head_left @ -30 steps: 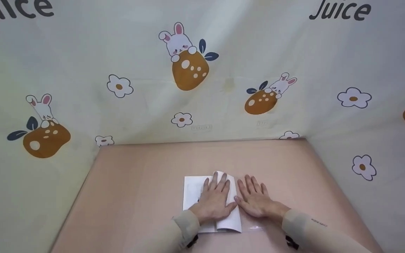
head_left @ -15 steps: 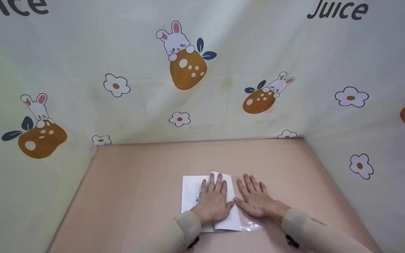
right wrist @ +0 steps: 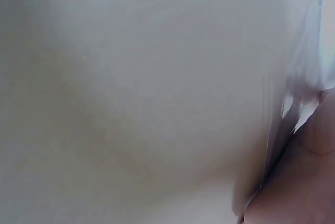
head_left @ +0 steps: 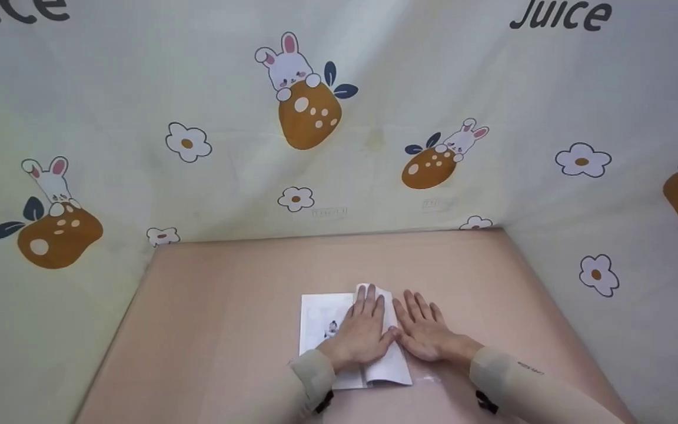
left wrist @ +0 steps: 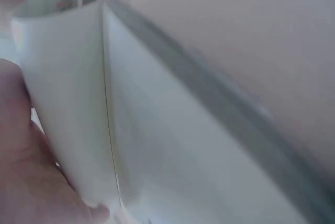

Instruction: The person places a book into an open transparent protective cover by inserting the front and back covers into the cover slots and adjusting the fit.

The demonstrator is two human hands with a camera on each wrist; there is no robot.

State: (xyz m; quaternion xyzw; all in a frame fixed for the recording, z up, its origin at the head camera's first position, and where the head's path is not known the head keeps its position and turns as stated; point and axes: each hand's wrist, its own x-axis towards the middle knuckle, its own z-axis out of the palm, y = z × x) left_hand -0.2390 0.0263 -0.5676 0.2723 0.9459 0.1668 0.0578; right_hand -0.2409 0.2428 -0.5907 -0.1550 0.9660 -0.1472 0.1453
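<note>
A white booklet (head_left: 315, 309) lies open on the table, with a small dark printed figure on its left page. My left hand (head_left: 362, 335) rests with straight fingers on a curved, partly turned page (head_left: 389, 368). In the left wrist view that page (left wrist: 68, 98) bows up beside a flat page (left wrist: 172, 140), near my left hand (left wrist: 31, 171). My right hand (head_left: 427, 335) lies with straight fingers just right of the page, on a clear plastic sheet (head_left: 430, 378). The two thumbs meet near the page's edge. The right wrist view shows crinkled clear plastic (right wrist: 301, 62) by my right hand (right wrist: 298, 182).
The pinkish-tan tabletop (head_left: 227, 330) spreads around the booklet. A pale curtain (head_left: 227, 88) printed with rabbits, fruit and flowers encloses the back and both sides.
My left hand has shifted slightly right over the booklet, baring more of the printed figure. The turned page's near corner has moved right. My right hand stays nearly in place.
</note>
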